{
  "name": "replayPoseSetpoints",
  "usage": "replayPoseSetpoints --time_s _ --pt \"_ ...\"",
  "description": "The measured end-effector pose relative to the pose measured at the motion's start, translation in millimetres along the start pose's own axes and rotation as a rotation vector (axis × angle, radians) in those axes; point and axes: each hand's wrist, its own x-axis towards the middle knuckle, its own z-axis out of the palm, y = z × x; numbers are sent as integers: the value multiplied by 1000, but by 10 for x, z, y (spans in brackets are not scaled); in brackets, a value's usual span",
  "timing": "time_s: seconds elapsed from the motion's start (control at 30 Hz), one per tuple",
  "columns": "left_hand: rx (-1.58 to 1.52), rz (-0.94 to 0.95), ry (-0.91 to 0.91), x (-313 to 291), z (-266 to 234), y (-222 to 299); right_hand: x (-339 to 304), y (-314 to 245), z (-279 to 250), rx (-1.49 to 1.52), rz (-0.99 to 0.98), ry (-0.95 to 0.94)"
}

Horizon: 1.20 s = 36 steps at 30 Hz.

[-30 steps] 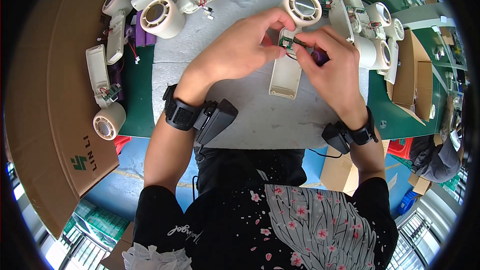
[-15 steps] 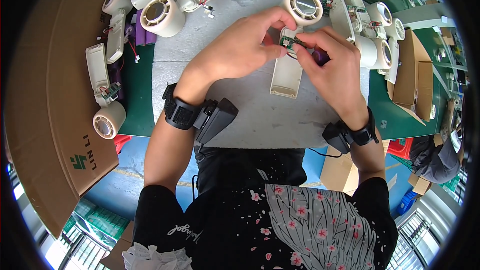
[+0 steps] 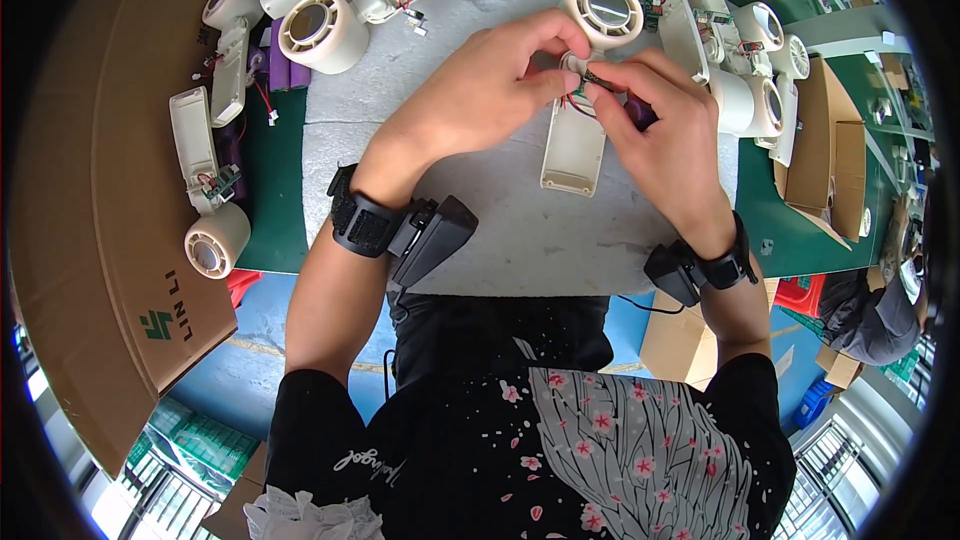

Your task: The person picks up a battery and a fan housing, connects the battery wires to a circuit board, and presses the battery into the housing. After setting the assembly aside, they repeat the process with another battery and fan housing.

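In front of me lies an opened white handheld fan, its round head [image 3: 603, 10] at the far end and its hollow handle shell [image 3: 573, 155] pointing toward me. My left hand [image 3: 500, 80] is closed at the neck, thumb and fingertips pinching a small green circuit board [image 3: 582, 90], most of which the fingers hide. From the other side my right hand [image 3: 660, 115] pinches the board's edge between thumb and index finger. A purple cylindrical battery [image 3: 640, 112] shows beside my right palm. Thin red wires [image 3: 577, 107] curve below the board over the shell.
Grey foam padding [image 3: 450, 230] covers the middle of the green table [image 3: 275, 225]. White fan bodies, one with a round head [image 3: 325, 32], lie at left; several more, including a fan head [image 3: 765, 108], lie at right. Cardboard boxes stand left [image 3: 110, 190] and right [image 3: 815, 150].
The circuit board has tilted and sunk between my fingertips, so less of its face shows. My left thumb has shifted slightly right over it.
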Motion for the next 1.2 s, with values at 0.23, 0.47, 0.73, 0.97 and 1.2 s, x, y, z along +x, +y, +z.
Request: replayPoseSetpoints --time_s 0.23,0.47,0.73,0.97,1.2 --pt "-9 -29 -21 -3 -23 42 9 -3 15 -10 -43 53" --pt "111 -40 4 -22 -27 126 1 9 21 23 165 -38" --pt "186 -22 -3 4 -7 91 -18 47 11 150 276 -152" --pt "149 -20 11 16 -38 120 49 22 -40 147 257 -236" --pt "160 56 97 -43 -93 121 6 -78 -115 131 161 -278"
